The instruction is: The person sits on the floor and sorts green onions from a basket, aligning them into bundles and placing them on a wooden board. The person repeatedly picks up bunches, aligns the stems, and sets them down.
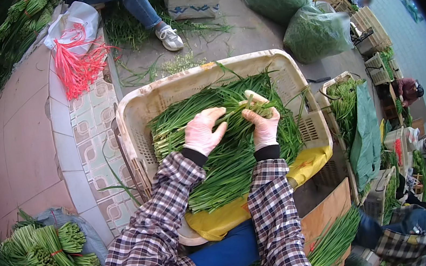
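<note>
A plastic crate [162, 90] in front of me holds loose green garlic chives [220, 185], their cut stem ends lying towards the left. My right hand [264, 123], in a pale glove, grips a small bunch of chives [260, 109] by its stem ends. Left of it, my left hand [203, 130] hovers over or rests lightly on the chives, thumb and fingers apart and nothing plainly held. A yellow plastic sheet [309, 164] is draped over the crate's near rim.
Tied bundles [47, 258] lie at the lower left. Pink plastic ties [77, 66] hang from a white bag [79, 21]. More chives lie on a wooden board [326, 215] at the lower right. Filled bags [317, 30] stand behind. A person's shoe [170, 38] is beyond the crate.
</note>
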### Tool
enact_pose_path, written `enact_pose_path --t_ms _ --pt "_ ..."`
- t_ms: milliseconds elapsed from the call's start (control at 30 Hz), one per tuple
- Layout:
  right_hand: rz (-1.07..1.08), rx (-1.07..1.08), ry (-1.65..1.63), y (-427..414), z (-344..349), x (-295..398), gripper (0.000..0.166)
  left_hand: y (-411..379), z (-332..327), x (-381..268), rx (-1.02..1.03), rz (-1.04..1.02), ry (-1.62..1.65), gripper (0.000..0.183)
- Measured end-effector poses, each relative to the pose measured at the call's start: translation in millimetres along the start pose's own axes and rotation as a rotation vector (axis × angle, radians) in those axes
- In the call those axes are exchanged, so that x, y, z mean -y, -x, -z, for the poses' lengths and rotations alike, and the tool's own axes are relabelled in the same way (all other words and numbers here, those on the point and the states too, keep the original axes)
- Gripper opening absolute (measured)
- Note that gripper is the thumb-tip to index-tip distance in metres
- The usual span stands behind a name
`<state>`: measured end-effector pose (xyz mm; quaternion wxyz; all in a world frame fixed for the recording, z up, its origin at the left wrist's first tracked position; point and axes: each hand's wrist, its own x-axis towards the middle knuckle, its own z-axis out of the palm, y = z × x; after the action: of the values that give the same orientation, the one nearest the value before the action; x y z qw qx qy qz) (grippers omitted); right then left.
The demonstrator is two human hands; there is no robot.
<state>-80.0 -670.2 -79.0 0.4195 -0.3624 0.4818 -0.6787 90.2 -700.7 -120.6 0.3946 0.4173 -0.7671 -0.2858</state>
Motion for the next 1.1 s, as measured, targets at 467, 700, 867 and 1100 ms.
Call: enact_pose_path --t_ms 467,700,867,1100 --pt "-0.043 0.231 0.137 7 -26 -2 0.053 2 -38 11 -0.250 0.239 1.217 0.024" --pt "0.360 0.437 0.667 5 -31 9 0.067 18 -40 18 -0.125 0.230 1.063 0.042" --pt "0.178 0.224 0.623 14 -35 -6 0.051 23 -31 15 -0.210 0.128 0.547 0.055" --pt "0.333 0.149 0.750 8 -34 -34 0.047 22 -14 -51 -0.365 0.214 0.418 0.052"
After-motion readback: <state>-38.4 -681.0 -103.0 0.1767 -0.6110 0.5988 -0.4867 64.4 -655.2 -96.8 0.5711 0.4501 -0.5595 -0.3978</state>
